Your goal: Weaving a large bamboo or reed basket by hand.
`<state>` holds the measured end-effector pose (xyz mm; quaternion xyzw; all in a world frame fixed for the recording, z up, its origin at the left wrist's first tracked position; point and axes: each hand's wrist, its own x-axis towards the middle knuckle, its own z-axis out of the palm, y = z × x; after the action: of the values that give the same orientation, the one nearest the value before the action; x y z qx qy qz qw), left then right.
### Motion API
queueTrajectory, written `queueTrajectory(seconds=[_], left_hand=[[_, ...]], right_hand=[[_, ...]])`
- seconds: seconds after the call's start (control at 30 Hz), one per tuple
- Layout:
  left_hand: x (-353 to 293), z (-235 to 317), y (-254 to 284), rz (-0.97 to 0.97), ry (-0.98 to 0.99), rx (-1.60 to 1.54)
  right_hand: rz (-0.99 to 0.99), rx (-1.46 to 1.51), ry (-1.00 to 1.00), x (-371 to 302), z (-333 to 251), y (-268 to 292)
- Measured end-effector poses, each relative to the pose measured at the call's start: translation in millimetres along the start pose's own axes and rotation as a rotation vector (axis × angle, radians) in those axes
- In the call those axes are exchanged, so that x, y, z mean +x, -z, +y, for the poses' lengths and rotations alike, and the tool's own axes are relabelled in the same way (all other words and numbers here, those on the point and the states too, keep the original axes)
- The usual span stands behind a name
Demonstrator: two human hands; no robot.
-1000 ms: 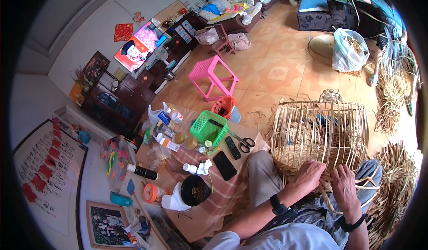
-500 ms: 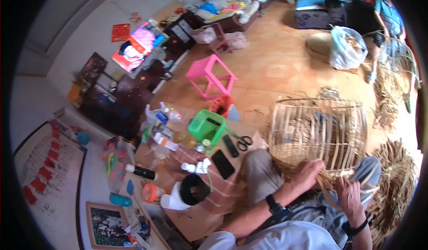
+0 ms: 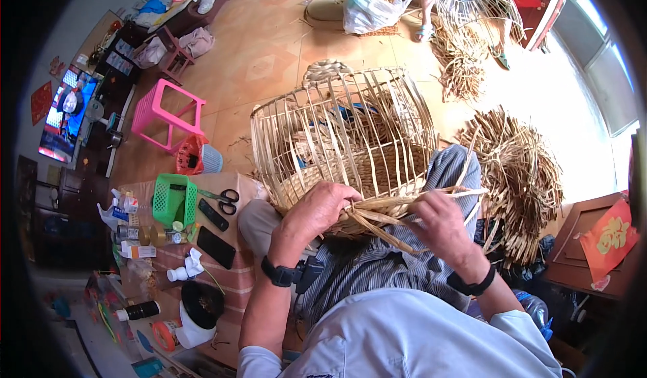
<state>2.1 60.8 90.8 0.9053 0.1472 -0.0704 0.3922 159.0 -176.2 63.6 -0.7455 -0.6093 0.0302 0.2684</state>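
A half-woven straw basket [image 3: 350, 165] rests against my knees, its upright ribs spaced apart above a tightly braided band. At the rim nearest me, my left hand [image 3: 313, 209] is closed, pinching flat straw strands [image 3: 381, 219] between thumb and fingers. These strands fan out to the right. My right hand [image 3: 441, 226] is to the right of it, fingers curled around a strand; its fingertips are slightly blurred. One long strand passes behind the right hand and over my striped trouser leg.
Loose straw [image 3: 515, 176] is heaped at right. On the low table [image 3: 236, 290] at left are a green basket [image 3: 174, 201], scissors [image 3: 229, 201], a remote [image 3: 213, 215] and a black phone [image 3: 216, 247]. A pink stool [image 3: 165, 115] stands beyond. Another person's legs [image 3: 429, 7] show at the back.
The view has swung right, so the basket and table sit farther left in the picture. My right hand has moved away from the left one, and the strands between them are spread out.
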Motion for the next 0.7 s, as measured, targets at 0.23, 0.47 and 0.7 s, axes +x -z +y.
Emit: queueTrajectory(seconds=[0.23, 0.47, 0.7], left_hand=[[3.4, 3.0, 6.5, 0.006, -0.074, 0.012], [8.0, 0.7, 4.4, -0.001, -0.031, -0.012], [6.9, -1.5, -4.3, 0.082, -0.062, 0.013]], right_hand=[[-0.091, 0.266, -0.049, 3.7, -26.9, -41.0], [-0.29, 0.355, -0.049, -2.7, -30.1, -47.9], [-0.471, 0.55, -0.038, 18.6, -69.6, -60.3]])
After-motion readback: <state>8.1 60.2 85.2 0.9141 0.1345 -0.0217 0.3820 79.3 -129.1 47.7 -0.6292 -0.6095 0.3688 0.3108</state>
